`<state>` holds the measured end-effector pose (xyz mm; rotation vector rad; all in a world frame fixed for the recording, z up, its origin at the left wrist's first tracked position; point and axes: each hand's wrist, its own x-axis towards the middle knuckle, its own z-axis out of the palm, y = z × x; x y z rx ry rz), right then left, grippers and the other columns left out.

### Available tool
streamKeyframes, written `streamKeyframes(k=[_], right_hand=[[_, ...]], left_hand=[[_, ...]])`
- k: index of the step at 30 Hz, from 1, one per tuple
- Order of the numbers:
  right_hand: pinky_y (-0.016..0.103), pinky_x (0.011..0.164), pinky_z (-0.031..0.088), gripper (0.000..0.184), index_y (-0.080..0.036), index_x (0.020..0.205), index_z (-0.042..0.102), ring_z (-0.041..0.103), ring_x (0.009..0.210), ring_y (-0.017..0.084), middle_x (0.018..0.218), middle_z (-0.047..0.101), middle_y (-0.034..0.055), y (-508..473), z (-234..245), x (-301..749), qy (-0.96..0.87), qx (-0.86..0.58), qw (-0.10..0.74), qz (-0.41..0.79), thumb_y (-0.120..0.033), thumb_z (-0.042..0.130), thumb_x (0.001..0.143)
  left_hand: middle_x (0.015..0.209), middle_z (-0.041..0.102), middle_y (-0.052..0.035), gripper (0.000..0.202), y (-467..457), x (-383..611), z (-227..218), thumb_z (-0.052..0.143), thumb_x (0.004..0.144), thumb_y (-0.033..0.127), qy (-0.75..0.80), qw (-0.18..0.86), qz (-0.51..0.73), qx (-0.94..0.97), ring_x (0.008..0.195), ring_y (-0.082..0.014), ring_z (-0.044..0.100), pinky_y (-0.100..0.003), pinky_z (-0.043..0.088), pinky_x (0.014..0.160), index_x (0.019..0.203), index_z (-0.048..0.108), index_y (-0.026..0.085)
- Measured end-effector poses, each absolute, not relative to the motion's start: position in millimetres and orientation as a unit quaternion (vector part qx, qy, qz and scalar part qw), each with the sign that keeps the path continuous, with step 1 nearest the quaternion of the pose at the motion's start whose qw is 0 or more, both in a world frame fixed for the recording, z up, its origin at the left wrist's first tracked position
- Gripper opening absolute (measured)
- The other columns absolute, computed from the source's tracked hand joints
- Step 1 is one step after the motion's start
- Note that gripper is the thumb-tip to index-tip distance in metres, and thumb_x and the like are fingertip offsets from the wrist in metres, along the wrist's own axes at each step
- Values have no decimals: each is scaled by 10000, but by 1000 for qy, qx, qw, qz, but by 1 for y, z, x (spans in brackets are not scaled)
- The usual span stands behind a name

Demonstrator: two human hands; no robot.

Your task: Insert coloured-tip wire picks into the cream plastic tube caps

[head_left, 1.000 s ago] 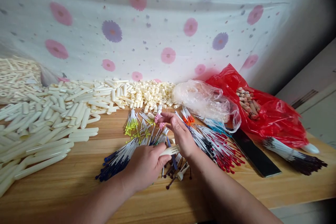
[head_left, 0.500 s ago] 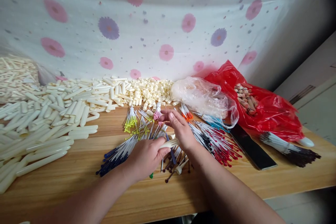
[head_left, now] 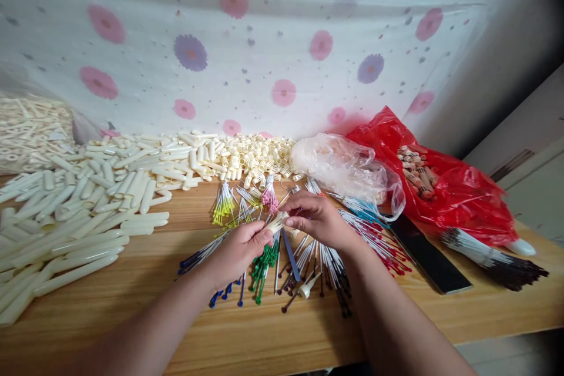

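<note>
My left hand (head_left: pixel 238 252) is closed around a cream slotted plastic piece (head_left: pixel 276 223), held above the middle of the table. At the far end of that piece, the thumb and fingers of my right hand (head_left: pixel 321 218) are pinched together on it. Just below my hands lie thin white sticks with green tips (head_left: pixel 263 264) and a flat blue strip (head_left: pixel 291 255). A small cream cone-shaped part (head_left: pixel 308 286) rests near the dark-tipped sticks. Sticks with red tips (head_left: pixel 379 247) fan out past my right wrist.
Long cream tubes (head_left: pixel 83 241) heap at the left, and short slotted cream pieces (head_left: pixel 259 155) pile at the back. To the right are a clear plastic bag (head_left: pixel 339 158), a red bag (head_left: pixel 467 200), a black flat slab (head_left: pixel 429 255) and a bundle of dark-tipped sticks (head_left: pixel 493 261).
My right hand has come down and closed on the far end of the slotted piece. My left hand has risen slightly with it, uncovering the green-tipped sticks. The view has shifted a little.
</note>
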<state>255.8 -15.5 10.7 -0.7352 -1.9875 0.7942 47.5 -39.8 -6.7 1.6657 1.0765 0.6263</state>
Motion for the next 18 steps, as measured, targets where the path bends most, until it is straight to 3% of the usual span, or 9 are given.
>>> streamKeyframes(k=[5, 8, 13, 15, 18], right_hand=[[268, 641, 446, 352, -148, 863, 628, 560, 700, 138, 775, 610, 45, -18, 8, 251, -790, -326, 397, 333, -495, 583, 828], [240, 573, 387, 406, -147, 785, 587, 511, 624, 122, 690, 566, 23, -20, 9, 246, -814, -355, 373, 269, -536, 501, 862], [235, 521, 270, 465, -164, 592, 485, 369, 523, 93, 564, 430, -21, -23, 6, 240, -819, -435, 342, 155, -470, 394, 929], [227, 524, 295, 448, -161, 636, 522, 399, 537, 96, 582, 464, -18, -22, 6, 241, -804, -425, 359, 208, -493, 413, 915], [234, 608, 402, 415, -149, 862, 602, 533, 673, 128, 750, 595, 29, -22, 8, 244, -782, -353, 395, 328, -549, 491, 861]], left_hand=[[563, 306, 72, 357, -43, 47, -2, 364, 880, 494, 443, 521, 252, 685, 506, -97, 292, -218, 232, 475, 740, 470, 182], [589, 364, 52, 331, -44, 48, -1, 364, 877, 452, 463, 438, 245, 731, 552, -111, 345, -230, 264, 512, 700, 449, 186], [580, 376, 50, 305, -43, 50, -5, 381, 871, 406, 497, 292, 225, 786, 560, -118, 333, -243, 241, 527, 648, 373, 198], [591, 372, 49, 324, -42, 50, -5, 358, 880, 429, 482, 322, 224, 783, 568, -119, 345, -238, 255, 528, 653, 378, 198], [616, 371, 46, 339, -42, 50, -4, 336, 881, 455, 468, 388, 232, 760, 580, -121, 370, -234, 283, 531, 686, 422, 192]])
